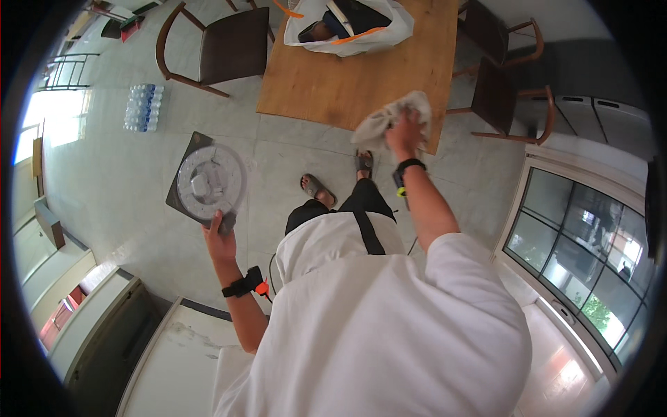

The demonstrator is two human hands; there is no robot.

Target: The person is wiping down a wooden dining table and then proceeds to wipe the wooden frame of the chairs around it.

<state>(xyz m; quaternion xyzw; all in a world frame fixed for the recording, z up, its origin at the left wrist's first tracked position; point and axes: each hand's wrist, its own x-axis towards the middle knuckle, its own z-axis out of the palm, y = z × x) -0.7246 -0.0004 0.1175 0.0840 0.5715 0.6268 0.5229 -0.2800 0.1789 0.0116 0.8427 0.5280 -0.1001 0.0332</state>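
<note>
Below me the wooden table (361, 66) carries a white bag (351, 24) at its far edge. My left hand (221, 233) grips the square panel with a round light plate (207, 182) by its corner; my right hand (404, 132) is bunched around a grey cloth (389, 119) above the table's near edge. I judge wiping is underway; next the cloth must meet the plate. The panel's back is hidden.

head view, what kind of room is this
Probably a dining area in a home: a wooden table with dark wooden chairs around it, a tiled floor and a pack of water bottles. The left hand holds a square panel, the right hand a cloth.
</note>
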